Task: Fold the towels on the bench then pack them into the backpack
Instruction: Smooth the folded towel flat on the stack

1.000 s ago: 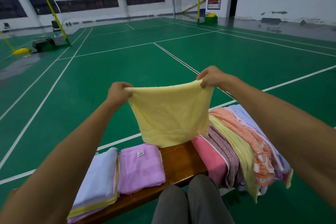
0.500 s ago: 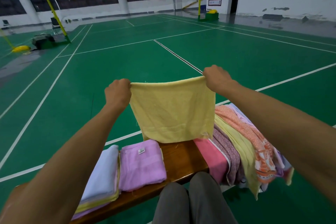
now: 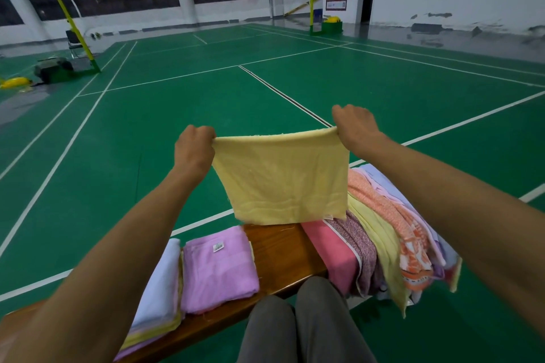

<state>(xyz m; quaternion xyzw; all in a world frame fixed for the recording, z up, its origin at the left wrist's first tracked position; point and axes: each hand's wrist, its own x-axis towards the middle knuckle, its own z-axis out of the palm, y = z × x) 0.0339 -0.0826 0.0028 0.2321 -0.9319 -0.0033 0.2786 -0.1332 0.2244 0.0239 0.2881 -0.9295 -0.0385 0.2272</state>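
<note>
Nearest you, folded towels (image 3: 219, 271) sit on the bench (image 3: 283, 247), with the unfolded heap (image 3: 383, 239) to their right. Above it, your left hand (image 3: 194, 149) and right hand (image 3: 355, 128) each pinch a top corner of the yellow towel (image 3: 283, 180) — hanging free. Uneven tension could skew the fold — no backpack visible.

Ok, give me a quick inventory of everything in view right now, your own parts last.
held towel: 1, yellow, in the air above the bench
folded towel: 1, pink, on bench left of centre
folded stack: 1, white on top, bench far left
unfolded pile: 1, mixed colours, draped over bench right end
bench: 1, brown wood, foreground
court floor: green, white lines
left hand: pinches towel's left top corner
right hand: pinches right top corner
knees: 2, grey, bottom
</note>
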